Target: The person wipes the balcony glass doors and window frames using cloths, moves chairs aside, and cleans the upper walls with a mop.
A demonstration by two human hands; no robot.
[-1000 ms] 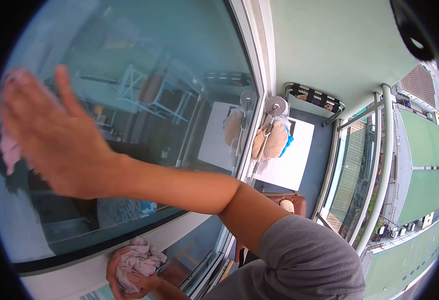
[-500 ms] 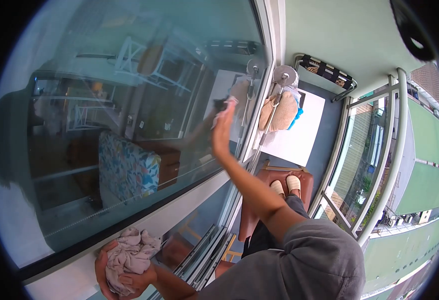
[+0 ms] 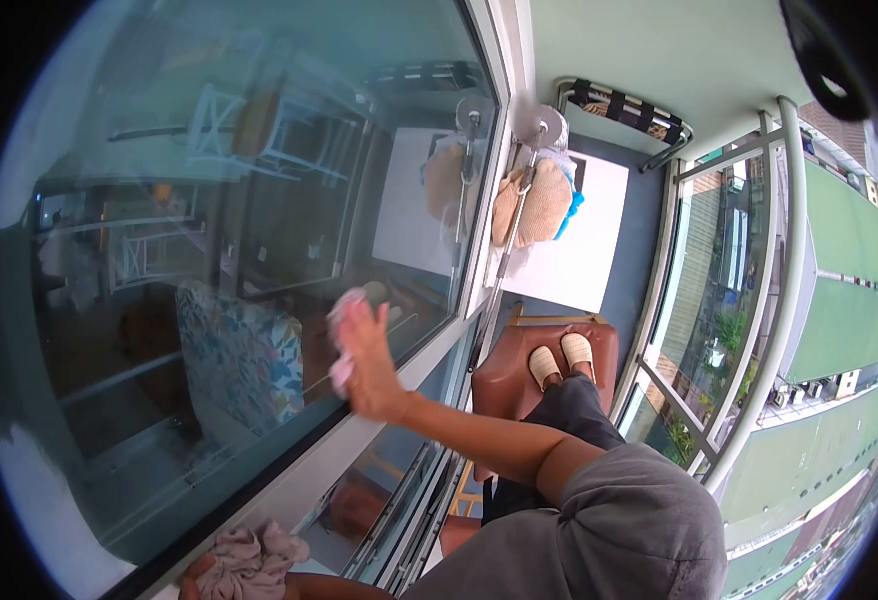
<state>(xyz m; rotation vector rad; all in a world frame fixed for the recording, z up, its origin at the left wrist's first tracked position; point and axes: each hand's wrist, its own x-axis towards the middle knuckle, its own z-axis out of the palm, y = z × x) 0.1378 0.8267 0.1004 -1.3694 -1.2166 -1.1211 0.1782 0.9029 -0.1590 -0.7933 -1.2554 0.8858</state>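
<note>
My right hand (image 3: 377,375) presses a small pink cloth (image 3: 341,372) against the large window pane (image 3: 289,240), near its lower frame, fingers pointing up. The hand is slightly blurred by motion. At the bottom left, my left hand (image 3: 197,578) is closed around a crumpled beige-pink cloth (image 3: 251,562) beside the window frame (image 3: 289,470). Much of that hand is hidden behind the cloth and cut off by the picture's edge. The glass mirrors the balcony, and a patterned chair back (image 3: 239,355) shows in it.
My feet in light slippers (image 3: 577,350) stand on a brown padded stool (image 3: 504,375). Beyond it are a white table (image 3: 599,240) with a beige cloth (image 3: 547,200), a metal pole (image 3: 514,215) and a folded chair (image 3: 624,112). A railing (image 3: 791,250) runs along the right.
My right hand has slid down and left across the glass with the pink cloth. My left hand and its crumpled cloth sit lower in the view, which has shifted slightly.
</note>
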